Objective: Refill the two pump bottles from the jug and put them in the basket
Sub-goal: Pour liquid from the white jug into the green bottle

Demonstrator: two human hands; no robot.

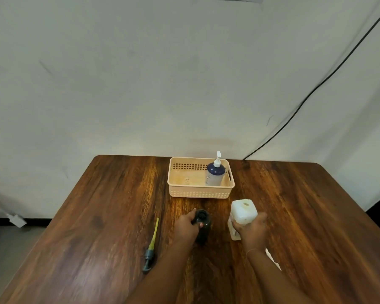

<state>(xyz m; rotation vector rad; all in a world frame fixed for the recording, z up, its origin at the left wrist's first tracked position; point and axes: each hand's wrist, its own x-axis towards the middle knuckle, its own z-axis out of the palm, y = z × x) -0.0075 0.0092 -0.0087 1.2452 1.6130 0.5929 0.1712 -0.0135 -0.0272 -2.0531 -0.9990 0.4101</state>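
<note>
Standing low in the middle of the frame, the dark bottle (203, 227) has its mouth open and facing up, and the left hand (188, 224) is wrapped around its shoulder, thumb and fingers closed on it. Just to the right in the picture, the white jug (242, 212) stands upright on the table (97, 216), with the right hand (251, 229) closed around its near side. So the thing that matters is this: the bottle's mouth lies to the left of the jug, close beside it but not touching, and both stand upright. To pour, I would judge the jug must be lifted and tipped leftward over that narrow opening, which leaves little room for a wobble.

The loose pump (151, 244), with its yellowish tube pointing up the frame, lies flat on the table further left, nearer the left hand. Higher in the frame, the basket (199, 193) already holds one blue pump bottle (215, 174) upright in its right end; the left part looks free.
</note>
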